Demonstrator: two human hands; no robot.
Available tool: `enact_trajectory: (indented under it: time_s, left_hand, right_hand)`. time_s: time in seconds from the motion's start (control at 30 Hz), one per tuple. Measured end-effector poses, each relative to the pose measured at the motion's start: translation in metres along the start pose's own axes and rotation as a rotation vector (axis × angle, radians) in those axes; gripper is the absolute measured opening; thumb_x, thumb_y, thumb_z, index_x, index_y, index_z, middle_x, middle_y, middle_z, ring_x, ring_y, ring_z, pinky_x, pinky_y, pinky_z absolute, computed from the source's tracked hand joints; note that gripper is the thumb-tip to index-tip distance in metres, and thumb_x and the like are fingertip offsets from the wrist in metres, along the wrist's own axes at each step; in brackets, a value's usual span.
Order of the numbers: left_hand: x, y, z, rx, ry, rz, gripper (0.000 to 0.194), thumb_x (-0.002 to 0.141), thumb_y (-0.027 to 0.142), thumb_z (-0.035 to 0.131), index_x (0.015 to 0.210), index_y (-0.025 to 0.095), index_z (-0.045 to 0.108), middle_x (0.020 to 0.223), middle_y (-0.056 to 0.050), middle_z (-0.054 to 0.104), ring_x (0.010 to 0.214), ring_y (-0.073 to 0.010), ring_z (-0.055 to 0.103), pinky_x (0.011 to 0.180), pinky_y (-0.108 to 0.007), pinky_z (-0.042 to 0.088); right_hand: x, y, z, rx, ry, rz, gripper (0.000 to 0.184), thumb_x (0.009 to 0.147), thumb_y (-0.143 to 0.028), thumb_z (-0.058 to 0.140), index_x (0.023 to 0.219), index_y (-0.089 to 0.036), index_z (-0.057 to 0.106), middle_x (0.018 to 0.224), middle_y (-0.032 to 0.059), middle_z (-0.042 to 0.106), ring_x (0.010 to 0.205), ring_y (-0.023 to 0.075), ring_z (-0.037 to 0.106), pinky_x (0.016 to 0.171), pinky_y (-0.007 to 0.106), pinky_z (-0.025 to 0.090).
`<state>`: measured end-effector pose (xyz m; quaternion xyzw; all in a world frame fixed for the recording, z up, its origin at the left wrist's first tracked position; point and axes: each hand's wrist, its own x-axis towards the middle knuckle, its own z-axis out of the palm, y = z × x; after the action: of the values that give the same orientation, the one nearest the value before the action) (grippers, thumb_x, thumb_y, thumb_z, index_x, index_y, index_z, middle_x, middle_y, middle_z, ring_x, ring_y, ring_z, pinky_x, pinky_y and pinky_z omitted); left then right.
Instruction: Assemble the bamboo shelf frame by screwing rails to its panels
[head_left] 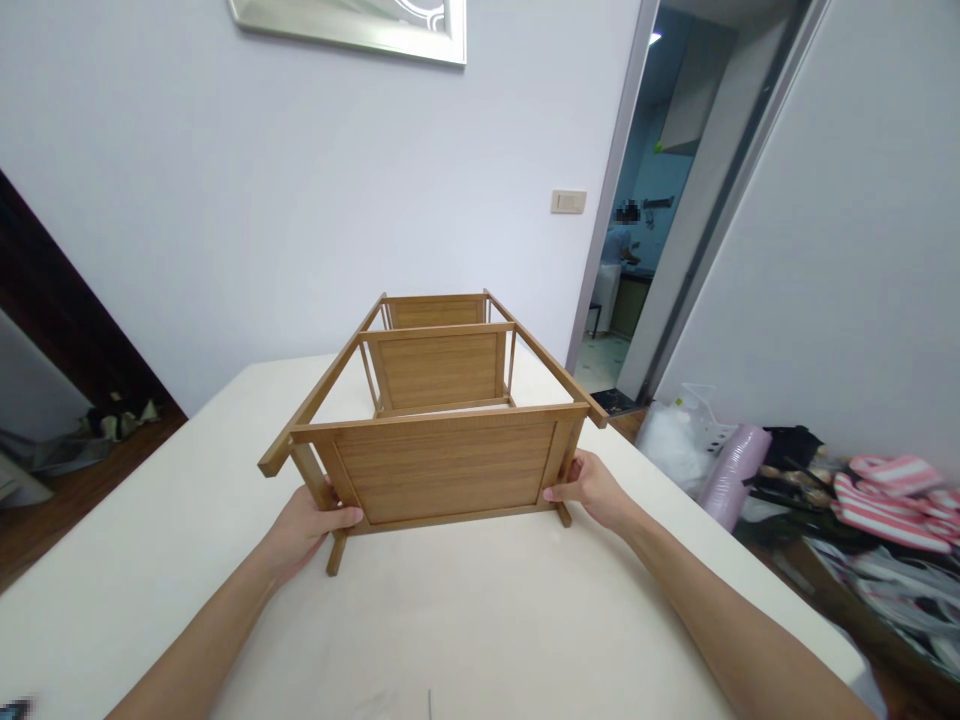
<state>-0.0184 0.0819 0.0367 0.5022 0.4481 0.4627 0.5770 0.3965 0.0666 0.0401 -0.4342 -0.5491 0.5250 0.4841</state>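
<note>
Both my hands are closed on the wooden rack: left hand on its near left post, right hand on the right one. It lies on its side on the smooth white table. Thin bamboo-coloured rails and flat grained panels; I think uneven pulling could twist the joints.

no readable text, labels or numbers anywhere

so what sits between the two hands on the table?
Head view: the nearest panel of the wooden rack spans the gap. The left hand grips its left end, the right hand its right end, over the white table.
</note>
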Motion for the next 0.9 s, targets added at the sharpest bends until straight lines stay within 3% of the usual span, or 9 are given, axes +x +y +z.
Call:
enact_trajectory:
  time_s: [0.17,0.5,0.67,0.8,0.9]
  left_hand:
    - [-0.0004,0.0,0.0008,-0.017,-0.016,-0.002,0.051,0.053,0.023,0.088,0.1,0.015,0.07,0.116,-0.013,0.07,0.117,-0.0377,0.059,0.096,-0.049,0.052]
    - [-0.0009,0.0004,0.0015,-0.032,0.013,0.005,0.052,0.049,0.022,0.088,0.098,0.014,0.071,0.113,-0.013,0.071,0.116,-0.0389,0.06,0.097,-0.051,0.051]
    - [0.0001,-0.0006,0.0013,-0.044,-0.035,-0.002,0.056,0.052,0.021,0.087,0.105,0.015,0.07,0.117,-0.012,0.07,0.116,-0.037,0.059,0.099,-0.049,0.05]
    - [-0.0006,-0.0009,0.0025,-0.039,-0.007,0.014,0.049,0.051,0.023,0.087,0.097,0.014,0.072,0.112,-0.013,0.072,0.112,-0.0367,0.062,0.097,-0.049,0.05]
    - [-0.0019,0.0,0.0043,-0.032,-0.005,0.053,0.047,0.049,0.026,0.087,0.092,0.014,0.073,0.107,-0.013,0.073,0.108,-0.0362,0.063,0.094,-0.048,0.051]
  right_hand:
    - [-0.0001,-0.0038,0.0009,-0.008,0.019,-0.005,0.046,0.051,-0.026,0.09,0.09,-0.017,0.068,0.091,0.0061,0.073,0.089,0.0265,0.069,0.09,0.046,0.055]
    - [0.003,0.0018,0.0007,-0.095,0.102,-0.018,0.048,0.049,-0.042,0.09,0.081,-0.016,0.066,0.075,0.0027,0.068,0.072,0.0214,0.065,0.071,0.038,0.057]
    - [0.0029,0.0005,0.0032,-0.105,0.096,0.005,0.046,0.05,-0.043,0.089,0.079,-0.016,0.065,0.073,0.0024,0.067,0.072,0.021,0.064,0.074,0.038,0.056]
    - [0.0003,-0.0003,0.0062,-0.122,0.043,0.039,0.041,0.054,-0.045,0.087,0.077,-0.018,0.066,0.078,0.0038,0.07,0.076,0.0224,0.066,0.077,0.038,0.055]
    - [-0.0028,0.0013,0.0095,-0.177,0.035,0.048,0.043,0.056,-0.05,0.084,0.078,-0.018,0.066,0.073,0.0039,0.07,0.064,0.0197,0.064,0.063,0.033,0.054]
